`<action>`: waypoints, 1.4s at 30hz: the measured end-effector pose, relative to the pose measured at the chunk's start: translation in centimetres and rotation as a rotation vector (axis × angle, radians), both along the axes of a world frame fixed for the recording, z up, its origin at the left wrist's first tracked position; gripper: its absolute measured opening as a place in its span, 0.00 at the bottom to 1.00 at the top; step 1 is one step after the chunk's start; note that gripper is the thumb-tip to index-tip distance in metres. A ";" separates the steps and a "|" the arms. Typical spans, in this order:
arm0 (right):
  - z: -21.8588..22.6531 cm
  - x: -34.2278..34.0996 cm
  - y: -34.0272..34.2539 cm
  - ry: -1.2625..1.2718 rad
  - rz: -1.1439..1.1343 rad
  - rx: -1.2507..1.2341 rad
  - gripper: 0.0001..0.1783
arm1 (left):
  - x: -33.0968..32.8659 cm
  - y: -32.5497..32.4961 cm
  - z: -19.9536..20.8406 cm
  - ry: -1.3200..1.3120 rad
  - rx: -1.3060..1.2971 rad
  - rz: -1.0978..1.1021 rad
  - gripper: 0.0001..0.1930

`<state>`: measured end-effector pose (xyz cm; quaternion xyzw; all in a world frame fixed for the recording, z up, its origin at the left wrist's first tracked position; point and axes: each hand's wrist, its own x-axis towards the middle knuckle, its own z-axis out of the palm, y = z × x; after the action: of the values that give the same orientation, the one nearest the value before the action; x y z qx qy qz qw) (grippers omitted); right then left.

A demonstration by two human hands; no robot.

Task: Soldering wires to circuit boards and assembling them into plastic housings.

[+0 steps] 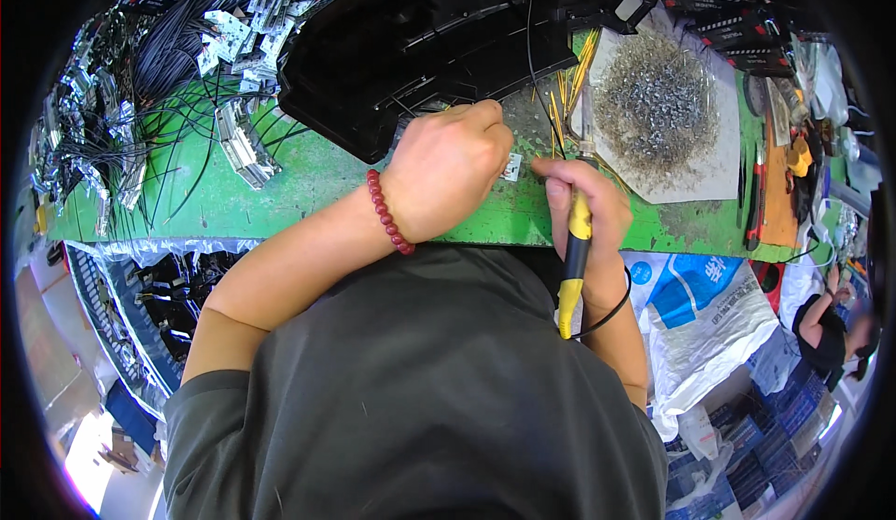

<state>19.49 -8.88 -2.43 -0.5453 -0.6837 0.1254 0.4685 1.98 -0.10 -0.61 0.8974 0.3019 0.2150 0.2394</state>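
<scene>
My right hand (597,201) is closed round the yellow and black handle of a soldering iron (576,259). The iron stands steeply, its metal shaft pointing away from me and a thin black cord leaving the near end. My left hand (451,161), with a red bead bracelet (388,212) on its wrist, is closed at the near edge of a large curved black plastic housing (373,63). Its fingertips are turned away, so what they grip is hidden. A small white plate (511,167) with dark marks lies between the two hands.
Small metal pieces (658,100) are heaped on a pale sheet at the right. Yellow sticks (583,63) lie beside it. Metal strips (245,147) and black wires (177,63) crowd the green bench (317,193) at left. Red-handled pliers (756,203) lie far right; another person (831,333) is beyond.
</scene>
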 end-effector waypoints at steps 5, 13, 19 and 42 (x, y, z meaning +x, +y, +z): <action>-0.1 0.7 -1.8 0.327 -0.098 -0.054 0.22 | 0.0 -0.1 0.4 0.006 0.010 0.018 0.07; 0.4 1.8 -4.1 0.573 -0.165 -0.173 0.27 | 0.3 -0.1 0.4 0.037 0.054 0.039 0.06; 0.2 1.1 -3.9 0.716 -0.139 -0.256 0.12 | 0.5 -0.2 0.1 -0.015 0.058 0.050 0.06; 0.3 -0.3 0.2 -0.110 0.178 -0.111 0.23 | -0.6 -0.8 0.4 -0.062 -0.081 0.015 0.06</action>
<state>19.23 -8.63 -2.10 -0.5138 -0.7459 0.1741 0.3864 1.34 -0.89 -0.24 0.8775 0.3096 0.2323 0.2833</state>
